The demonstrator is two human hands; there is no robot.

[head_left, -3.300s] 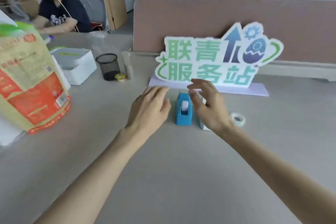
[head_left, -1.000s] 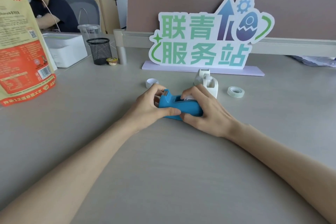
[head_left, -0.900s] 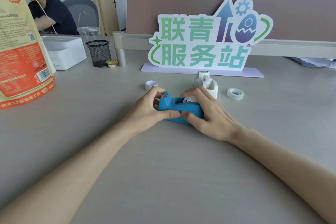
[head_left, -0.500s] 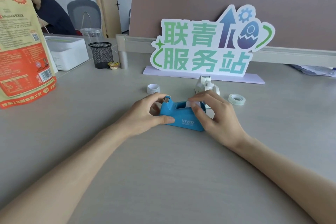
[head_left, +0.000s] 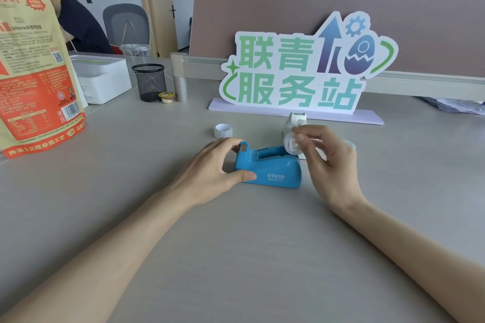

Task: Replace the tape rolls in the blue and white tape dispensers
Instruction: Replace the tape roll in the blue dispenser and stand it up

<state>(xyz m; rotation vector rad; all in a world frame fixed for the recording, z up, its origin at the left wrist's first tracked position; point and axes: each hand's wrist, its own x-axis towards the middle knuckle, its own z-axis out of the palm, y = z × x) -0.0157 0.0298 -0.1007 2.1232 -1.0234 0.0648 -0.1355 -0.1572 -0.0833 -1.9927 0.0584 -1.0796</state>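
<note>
2 hands: both at the blue dispenser, near the middle of the grey desk (head_left: 236,257).
Blue dispenser (head_left: 273,171): sits on the desk, cutter end to the left, the word VIVID on its near side; its roll slot looks empty.
Left hand (head_left: 210,170): wrapped around the cutter end, thumb pressed on the near side, fingers over the top and far side, gripping it firmly.
Right hand (head_left: 328,162): raised just above the dispenser's right end, thumb and fingers pinching a small white spool.
White spool (head_left: 291,145): round, held on edge, just clear of the blue body; how much tape it carries, I cannot tell.
White dispenser (head_left: 296,120): stands just behind the right hand, partly hidden by it, in front of the sign.
Tape roll (head_left: 223,130): 1 small roll lies on the desk behind the left hand, apart from both dispensers.
Second roll (head_left: 350,144): only an edge shows past the right hand's fingers.
Sign (head_left: 301,71): green lettering, upright at the back.
</note>
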